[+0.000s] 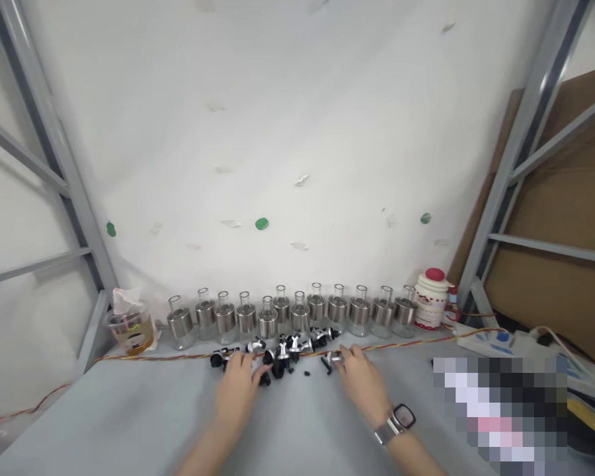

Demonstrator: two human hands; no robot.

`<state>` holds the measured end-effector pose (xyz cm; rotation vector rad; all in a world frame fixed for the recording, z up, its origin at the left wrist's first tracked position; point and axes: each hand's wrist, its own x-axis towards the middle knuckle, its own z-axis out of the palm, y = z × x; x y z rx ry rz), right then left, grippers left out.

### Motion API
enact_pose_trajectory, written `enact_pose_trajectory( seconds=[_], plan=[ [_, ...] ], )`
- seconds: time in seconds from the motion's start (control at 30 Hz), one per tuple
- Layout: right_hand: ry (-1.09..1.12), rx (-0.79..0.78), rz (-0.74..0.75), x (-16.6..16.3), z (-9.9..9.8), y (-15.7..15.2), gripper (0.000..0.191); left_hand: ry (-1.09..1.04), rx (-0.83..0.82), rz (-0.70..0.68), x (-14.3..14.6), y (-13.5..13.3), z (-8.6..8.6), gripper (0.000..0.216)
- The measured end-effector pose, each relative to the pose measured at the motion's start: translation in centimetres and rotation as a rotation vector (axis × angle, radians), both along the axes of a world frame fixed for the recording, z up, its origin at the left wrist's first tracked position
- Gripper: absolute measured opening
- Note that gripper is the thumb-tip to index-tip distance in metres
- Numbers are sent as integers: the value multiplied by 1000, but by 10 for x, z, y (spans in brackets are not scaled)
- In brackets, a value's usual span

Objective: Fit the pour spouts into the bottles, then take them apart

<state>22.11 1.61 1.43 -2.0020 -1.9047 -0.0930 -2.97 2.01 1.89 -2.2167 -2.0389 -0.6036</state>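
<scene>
A row of several small glass bottles with metal collars [297, 312] stands along the back of the grey table [129, 410], against the white wall. In front of them lies a loose pile of black and silver pourer spouts [282, 350]. My left hand [238, 387] rests at the left side of the pile, fingers curled on a black spout. My right hand [361, 380], with a watch on the wrist, reaches the pile's right end and pinches a silver spout [333, 358].
A plastic cup with brown liquid and tissue [129, 324] stands at the back left. A white and red jar [431, 299] stands at the back right beside a power strip [496, 340]. A twisted red-yellow wire [168, 357] runs along the table. Metal shelf frames flank both sides.
</scene>
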Motion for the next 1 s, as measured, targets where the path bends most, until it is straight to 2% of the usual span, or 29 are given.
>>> enact_pose_trajectory(
  seconds=[0.1, 0.17, 0.27, 0.4, 0.63, 0.7, 0.77, 0.83, 0.9, 0.93, 1.0],
  plan=[
    [-14, 103, -5, -1, 5, -1, 28, 145, 136, 219, -19, 4, 5, 31],
    [-1, 168, 1, -2, 8, -2, 27, 211, 85, 316, -33, 7, 5, 30],
    [21, 182, 22, -3, 8, -2, 25, 235, -53, 285, -48, 13, -1, 24],
    [7, 151, 34, -6, 5, -1, 25, 198, -104, 265, -52, 20, -6, 21],
    [2, 156, 58, -9, 2, -2, 24, 111, -155, 265, -53, 18, 5, 20],
    [7, 155, 57, -10, 3, -2, 24, 4, -167, 260, -53, 19, 9, 21],
    [16, 179, 57, -11, 3, -3, 24, -177, -79, 258, -52, 20, 12, 25],
    [37, 230, 70, -12, 4, -3, 26, -472, 79, 205, -47, 21, 14, 34],
    [71, 288, 106, -13, 3, -3, 28, -857, 164, 52, -38, 18, 17, 46],
    [86, 314, 130, -14, 1, -3, 29, -1052, 132, -62, -32, 16, 19, 50],
    [103, 356, 190, -17, -2, -3, 30, -1396, -70, -220, -19, 8, 22, 52]
  ],
)
